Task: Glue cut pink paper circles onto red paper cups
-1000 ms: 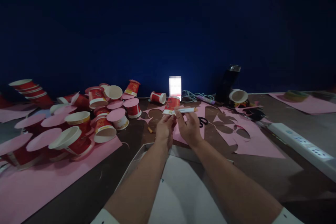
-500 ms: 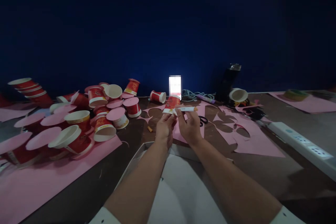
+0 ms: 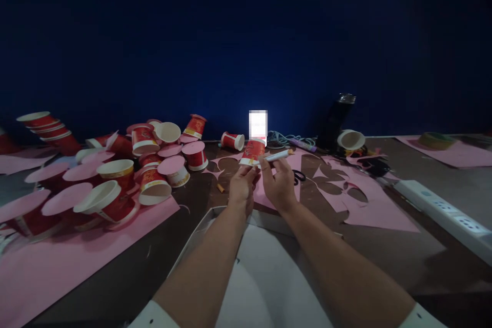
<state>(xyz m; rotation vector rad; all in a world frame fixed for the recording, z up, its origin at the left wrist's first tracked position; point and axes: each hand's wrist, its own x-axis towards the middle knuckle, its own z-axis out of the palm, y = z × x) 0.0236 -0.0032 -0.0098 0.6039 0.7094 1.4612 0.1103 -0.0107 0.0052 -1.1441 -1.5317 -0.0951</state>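
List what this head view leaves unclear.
Head view:
Inside the red tapered paper cup: hidden by its wall.
Slim white cylindrical pen: any lettering too small.
Black ring-shaped handle: remainder behind the right hand.
White rectangular power strip: cut off, right edge.

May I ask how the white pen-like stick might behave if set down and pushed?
The white pen-like stick is probably stiff, as it juts straight from the right hand. Its slim body suggests low weight, and its seemingly rounded sides would likely let it roll.
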